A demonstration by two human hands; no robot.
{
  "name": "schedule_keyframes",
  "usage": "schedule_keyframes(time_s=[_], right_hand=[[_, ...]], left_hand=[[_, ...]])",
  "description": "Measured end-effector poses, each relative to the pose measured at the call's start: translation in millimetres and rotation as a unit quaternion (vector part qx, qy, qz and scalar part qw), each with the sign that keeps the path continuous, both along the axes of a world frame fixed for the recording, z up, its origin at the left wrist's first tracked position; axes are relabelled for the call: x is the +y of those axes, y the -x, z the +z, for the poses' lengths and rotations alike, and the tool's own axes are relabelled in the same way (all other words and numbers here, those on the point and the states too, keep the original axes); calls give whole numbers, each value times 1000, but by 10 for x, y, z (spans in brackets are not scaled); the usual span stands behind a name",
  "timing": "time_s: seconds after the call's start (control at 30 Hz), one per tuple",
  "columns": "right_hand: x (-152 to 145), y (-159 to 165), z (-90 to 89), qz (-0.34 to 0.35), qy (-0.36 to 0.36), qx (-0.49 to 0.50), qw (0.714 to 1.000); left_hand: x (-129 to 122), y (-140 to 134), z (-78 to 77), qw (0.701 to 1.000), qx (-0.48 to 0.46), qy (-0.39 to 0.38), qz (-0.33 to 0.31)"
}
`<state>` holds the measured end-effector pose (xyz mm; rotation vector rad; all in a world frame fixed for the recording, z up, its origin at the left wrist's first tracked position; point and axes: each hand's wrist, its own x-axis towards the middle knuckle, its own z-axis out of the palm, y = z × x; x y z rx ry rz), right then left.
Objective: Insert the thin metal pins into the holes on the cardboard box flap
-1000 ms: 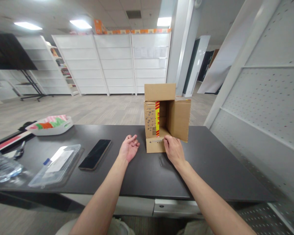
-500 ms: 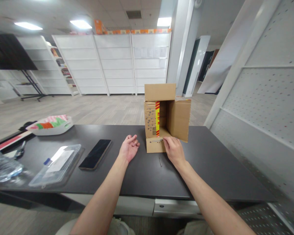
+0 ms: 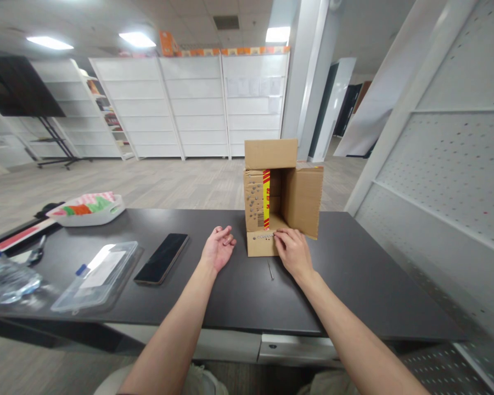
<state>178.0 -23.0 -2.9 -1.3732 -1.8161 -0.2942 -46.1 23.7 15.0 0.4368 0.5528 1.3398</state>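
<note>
An opened cardboard box (image 3: 304, 200) stands on the dark table, its mouth facing me. Several small grey round heads dot its left flap (image 3: 254, 206), and a row of similar grey heads (image 3: 264, 237) runs along the lower flap (image 3: 257, 249). My right hand (image 3: 295, 253) is at the right end of that row, thumb and fingertips pinched together against the flap; whatever is between them is too small to make out. Left of the box, my left hand (image 3: 218, 249) rests palm up, fingers loosely curled and holding nothing. A thin metal nail or screw (image 3: 270, 270) lies before the flap.
A black phone (image 3: 162, 259) and a clear plastic case (image 3: 96, 277) lie left of my left arm. Farther left are a water bottle (image 3: 10, 280) and a white basket (image 3: 90, 219) with colourful contents. A perforated white panel (image 3: 444, 181) rises along the right side.
The view has shifted very slightly. My right fingertips have moved a little at the lower flap, still pinched. My left hand has stayed in place.
</note>
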Motion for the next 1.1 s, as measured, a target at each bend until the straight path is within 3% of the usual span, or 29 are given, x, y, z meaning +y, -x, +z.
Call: schedule_keyframes(time_s=[0.63, 0.77, 0.93, 1.1], right_hand=[[-96, 40, 0, -13, 9, -6, 1000], [-215, 89, 61, 44, 28, -5, 999], [-345, 183, 164, 158, 79, -85, 981], [-364, 220, 173, 174, 113, -128, 970]], left_hand=[[28, 16, -51, 1000, -7, -10, -4], [30, 21, -58, 1000, -10, -9, -5], [19, 15, -43, 1000, -9, -10, -4], [9, 7, -21, 1000, -9, -4, -1]])
